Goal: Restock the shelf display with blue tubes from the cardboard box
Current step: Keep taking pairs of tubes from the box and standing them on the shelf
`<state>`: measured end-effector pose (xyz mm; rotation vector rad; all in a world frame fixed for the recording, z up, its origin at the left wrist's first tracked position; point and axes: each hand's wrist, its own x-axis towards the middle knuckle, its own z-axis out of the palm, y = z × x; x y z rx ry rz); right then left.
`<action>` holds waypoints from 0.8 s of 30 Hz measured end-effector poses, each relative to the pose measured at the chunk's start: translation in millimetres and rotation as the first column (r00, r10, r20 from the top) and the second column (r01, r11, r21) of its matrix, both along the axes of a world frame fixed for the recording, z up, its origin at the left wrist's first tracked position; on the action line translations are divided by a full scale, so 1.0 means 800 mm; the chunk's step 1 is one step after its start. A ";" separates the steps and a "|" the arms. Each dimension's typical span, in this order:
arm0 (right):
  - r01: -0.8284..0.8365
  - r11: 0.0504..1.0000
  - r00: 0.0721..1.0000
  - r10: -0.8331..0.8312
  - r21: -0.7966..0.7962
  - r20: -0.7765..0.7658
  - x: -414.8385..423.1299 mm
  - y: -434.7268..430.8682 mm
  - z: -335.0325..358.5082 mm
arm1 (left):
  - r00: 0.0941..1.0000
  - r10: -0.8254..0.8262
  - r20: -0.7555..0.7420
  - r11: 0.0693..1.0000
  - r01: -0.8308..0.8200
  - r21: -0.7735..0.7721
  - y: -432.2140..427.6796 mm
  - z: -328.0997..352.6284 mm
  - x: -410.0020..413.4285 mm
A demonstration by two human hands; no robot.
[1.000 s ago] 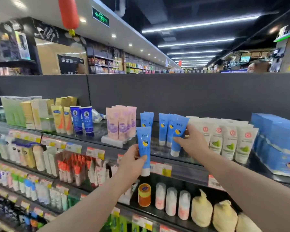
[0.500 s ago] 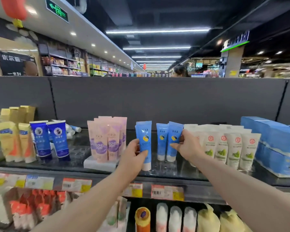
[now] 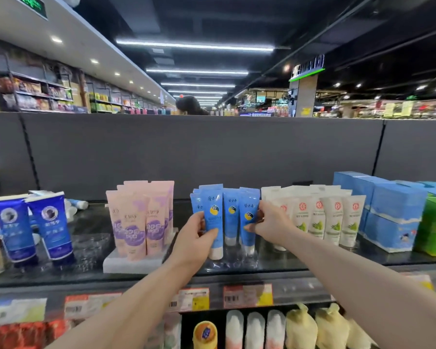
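Light blue tubes with white caps stand cap-down in a small group on the dark top shelf point(image 3: 86, 270). My left hand point(image 3: 195, 241) grips the front-left blue tube point(image 3: 213, 217), which stands upright at the left of the group. My right hand point(image 3: 268, 224) pinches the front-right blue tube point(image 3: 248, 217) between thumb and fingers. A third blue tube point(image 3: 230, 212) stands between them, and more show behind. The cardboard box is out of view.
Pink tubes point(image 3: 140, 217) on a white block stand just left of the group, white tubes point(image 3: 325, 217) just right. Dark blue tubes point(image 3: 30, 227) are further left, blue boxes point(image 3: 385, 210) far right. A grey back panel point(image 3: 212, 152) closes the shelf. Lower shelves hold other products.
The view has moved closer to the shelf. My left hand has brought its blue tube up against the left of the group. My right hand stays on the right tube.
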<state>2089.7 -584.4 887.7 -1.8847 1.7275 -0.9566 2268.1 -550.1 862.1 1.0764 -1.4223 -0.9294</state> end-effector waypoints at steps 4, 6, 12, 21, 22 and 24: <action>-0.031 0.999 0.999 0.031 0.027 0.024 -0.007 -0.003 -0.005 | 1.000 0.013 -0.012 1.000 -0.013 -0.005 -0.003 -0.001 -0.006; -0.032 0.999 0.999 0.031 0.019 0.040 -0.011 -0.006 -0.005 | 1.000 0.017 -0.014 1.000 -0.017 -0.010 -0.004 0.000 -0.010; -0.041 0.999 0.993 0.038 0.021 0.115 -0.018 -0.011 -0.010 | 1.000 -0.011 0.009 1.000 0.011 0.008 0.000 -0.003 -0.022; -0.087 0.890 0.988 0.020 -0.448 -0.152 -0.030 0.012 0.045 | 0.996 0.012 0.088 1.000 -0.011 -0.005 0.003 -0.003 -0.035; -0.147 0.868 0.977 0.051 -0.475 -0.208 -0.027 0.011 0.054 | 0.995 0.007 0.099 1.000 -0.007 -0.001 0.003 -0.001 -0.038; -0.261 0.881 0.942 0.143 -0.394 -0.304 -0.016 0.007 0.070 | 0.992 -0.008 0.130 1.000 0.008 -0.003 0.003 0.002 -0.044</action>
